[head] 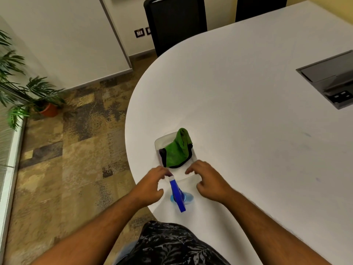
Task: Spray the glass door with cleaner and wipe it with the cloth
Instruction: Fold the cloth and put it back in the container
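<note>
A spray bottle [178,196] with a blue trigger head and pale blue liquid stands upright near the rounded front edge of the white table [248,111]. Just beyond it a green cloth [176,150] with black trim lies bunched in a clear plastic tray [162,139]. My left hand [152,185] hovers left of the bottle's nozzle, fingers spread and empty. My right hand [209,180] hovers to the bottle's right by the tray's near corner, fingers loosely curled and holding nothing. The glass door is not clearly in view.
Two black chairs [175,22] stand at the table's far side. A grey cable box [332,79] is sunk into the tabletop at right. A potted plant [38,100] stands on the patterned carpet at left, beside a frosted panel.
</note>
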Available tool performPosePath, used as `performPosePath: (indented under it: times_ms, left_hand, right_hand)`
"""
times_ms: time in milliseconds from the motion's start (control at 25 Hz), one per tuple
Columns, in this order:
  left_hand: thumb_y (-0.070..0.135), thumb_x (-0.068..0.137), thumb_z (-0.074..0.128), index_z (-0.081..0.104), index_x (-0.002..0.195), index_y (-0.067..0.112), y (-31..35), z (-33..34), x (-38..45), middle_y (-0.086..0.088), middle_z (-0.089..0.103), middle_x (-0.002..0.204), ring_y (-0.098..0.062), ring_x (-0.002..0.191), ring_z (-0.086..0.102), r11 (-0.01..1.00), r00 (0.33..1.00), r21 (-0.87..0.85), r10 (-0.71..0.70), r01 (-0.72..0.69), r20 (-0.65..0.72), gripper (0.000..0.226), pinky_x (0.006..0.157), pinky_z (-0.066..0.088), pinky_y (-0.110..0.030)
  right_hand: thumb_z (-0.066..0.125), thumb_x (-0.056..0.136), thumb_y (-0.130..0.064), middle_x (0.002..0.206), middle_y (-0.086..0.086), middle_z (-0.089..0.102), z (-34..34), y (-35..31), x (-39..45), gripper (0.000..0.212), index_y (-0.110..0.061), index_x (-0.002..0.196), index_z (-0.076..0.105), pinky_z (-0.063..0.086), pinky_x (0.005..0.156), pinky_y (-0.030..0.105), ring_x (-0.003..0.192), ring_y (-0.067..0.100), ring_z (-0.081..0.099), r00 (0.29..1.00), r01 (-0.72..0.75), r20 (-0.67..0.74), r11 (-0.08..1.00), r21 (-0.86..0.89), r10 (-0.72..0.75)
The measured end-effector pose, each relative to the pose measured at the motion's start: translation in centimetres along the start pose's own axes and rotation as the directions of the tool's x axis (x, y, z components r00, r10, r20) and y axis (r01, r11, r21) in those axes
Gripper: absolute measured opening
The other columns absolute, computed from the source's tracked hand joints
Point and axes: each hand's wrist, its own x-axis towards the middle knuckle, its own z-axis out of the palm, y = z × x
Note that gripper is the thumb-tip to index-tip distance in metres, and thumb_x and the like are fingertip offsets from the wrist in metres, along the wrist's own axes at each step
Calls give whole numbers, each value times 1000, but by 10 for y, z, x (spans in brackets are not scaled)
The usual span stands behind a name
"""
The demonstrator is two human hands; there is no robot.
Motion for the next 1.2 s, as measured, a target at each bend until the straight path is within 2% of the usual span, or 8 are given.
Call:
performPosePath:
  times_ms: [160,320,440,560,720,880,1040,1200]
  left_hand:
    - [27,83,82,50,150,27,11,20,-18,9,52,145,-10,129,50,998,985,16,55,-59,164,74,101,38,-7]
    - [40,82,88,59,128,44,24,39,-23,18,59,123,-4,119,57,997,995,-57,55,-51,79,54,102,53,-30]
    - [50,79,86,54,105,71,32,42,-30,40,56,104,16,110,55,987,998,-147,59,-59,-6,47,86,48,-17]
    - [63,75,83,46,112,83,42,31,-38,51,56,112,13,113,56,974,990,-190,111,-125,-86,56,80,48,-7]
    - [58,75,84,48,119,77,55,6,-38,39,58,122,-1,110,60,945,948,-233,161,-228,-274,60,78,48,-7]
    - [54,77,82,54,115,67,62,-16,-24,37,62,108,11,108,56,950,910,-205,143,-237,-389,49,78,46,-2]
    - [36,83,89,62,118,42,60,-14,2,19,66,108,3,99,65,956,930,-272,0,-108,-367,44,73,48,-5]
    - [30,90,84,70,130,22,43,3,22,1,72,121,-19,106,69,953,971,-303,-81,9,-226,43,82,55,-25]
  right_hand:
    - [72,76,-12,136,-12,58,29,-4,-25,66,-33,138,59,50,102,22,122,7,52,984,34,176,999,-28,-29]
    - [82,89,-39,132,-10,61,46,-13,-38,55,-32,138,58,52,96,25,116,7,53,993,26,118,1000,-16,-23]
    - [79,92,-43,135,-8,63,42,-20,-45,54,-31,141,59,50,97,24,117,7,54,997,3,81,1000,0,-3]
    - [79,92,-43,133,-13,63,16,-35,-48,54,-32,142,61,45,93,13,117,3,55,997,23,73,1000,10,-24]
    - [80,89,-34,124,-15,62,-32,-70,-42,47,-28,134,66,45,82,8,111,-2,57,994,109,20,994,30,-110]
    - [83,91,-25,134,-1,66,-57,-89,-15,53,-20,140,65,56,91,29,116,17,62,995,101,7,995,28,-101]
    - [83,90,-13,132,4,68,-47,-81,15,51,-16,138,66,58,97,41,115,24,64,999,34,-20,999,25,-33]
    - [81,91,-6,129,7,69,-17,-55,29,47,-14,135,68,58,102,45,117,27,65,997,-73,-28,996,52,75]
